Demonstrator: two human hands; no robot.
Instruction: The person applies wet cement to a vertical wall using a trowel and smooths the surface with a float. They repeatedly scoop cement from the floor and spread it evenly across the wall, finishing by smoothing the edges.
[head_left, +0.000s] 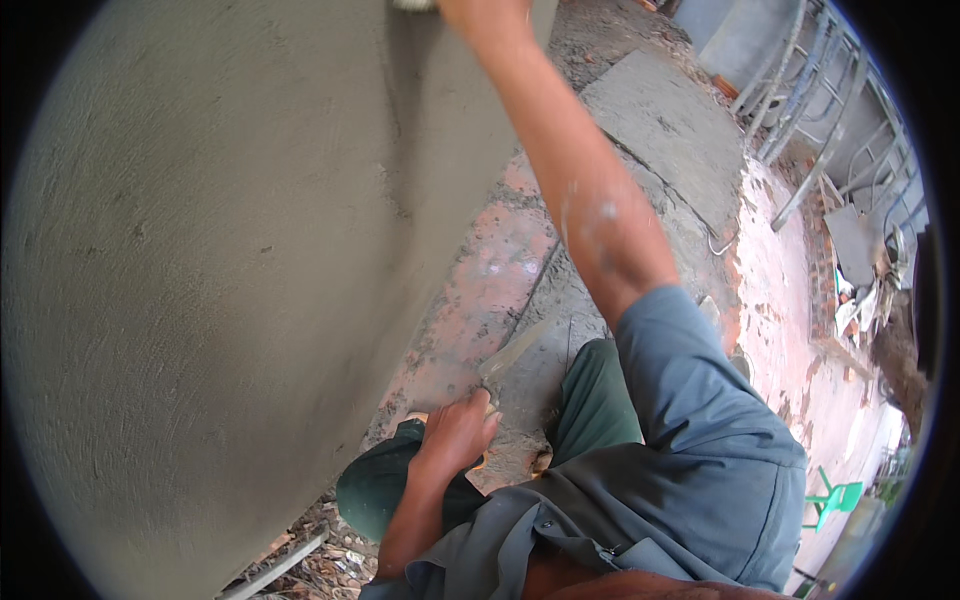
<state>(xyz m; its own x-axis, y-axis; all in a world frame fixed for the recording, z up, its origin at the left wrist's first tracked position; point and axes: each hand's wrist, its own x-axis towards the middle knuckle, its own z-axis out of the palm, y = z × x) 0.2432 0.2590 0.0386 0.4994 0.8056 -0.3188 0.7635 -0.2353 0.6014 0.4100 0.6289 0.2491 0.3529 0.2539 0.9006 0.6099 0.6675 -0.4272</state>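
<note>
A grey plastered wall [220, 250] fills the left side, its surface damp and finely streaked. My right hand [490, 18] reaches far up along it, cut by the top edge of the picture. Its fingers close round a tool whose pale end [412, 5] lies against the plaster; most of that tool is out of view. A darker band runs down the wall below it. Low in the middle, my left hand [458, 432] is closed on the handle of a trowel [516, 350], its narrow blade pointing away to the upper right, apart from the wall.
Below me lies a reddish ledge [470, 285] spotted with mortar, beside a grey cement slab [660, 130]. Metal frames [820, 90] lean at the upper right. A green plastic chair [838, 497] stands far right. Rubble [320, 560] and a bar lie at the lower left.
</note>
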